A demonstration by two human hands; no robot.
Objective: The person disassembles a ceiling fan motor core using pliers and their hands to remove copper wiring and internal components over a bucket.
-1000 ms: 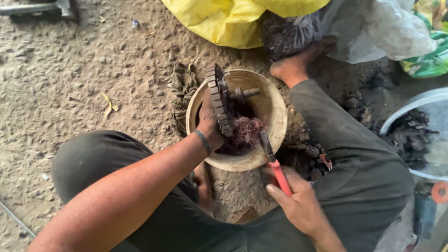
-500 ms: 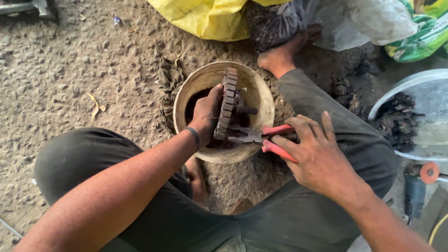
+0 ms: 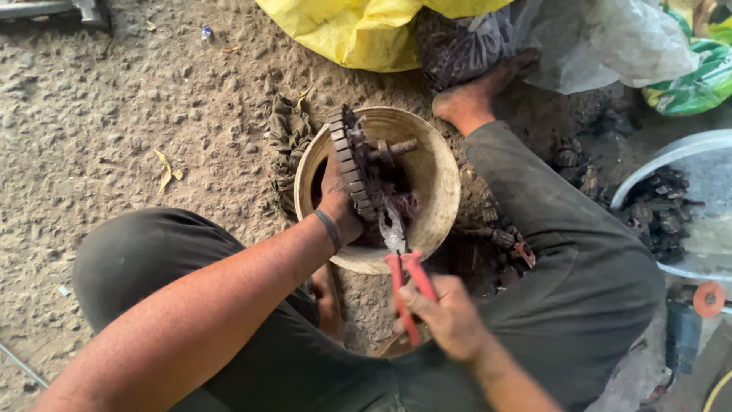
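My left hand (image 3: 338, 204) grips a round, toothed motor part (image 3: 352, 164) with a short shaft, held on edge over a tan bowl (image 3: 435, 172) that stands on the ground between my legs. My right hand (image 3: 446, 313) holds red-handled pliers (image 3: 402, 259) by the grips. The pliers' jaws point up and bite into the dark reddish windings at the part's lower side, inside the bowl. A dark band circles my left wrist.
My bare foot (image 3: 473, 95) rests beyond the bowl. A yellow sack (image 3: 366, 30) and clear plastic bags (image 3: 610, 38) lie further back. A white tub (image 3: 671, 206) with dark scrap stands at right. Small scrap pieces (image 3: 503, 240) lie by my right leg. Gravelly ground spreads left.
My right hand has swung the pliers from lying sideways across the bowl to pointing upright, handles toward me. My left hand still holds the toothed part over the bowl.
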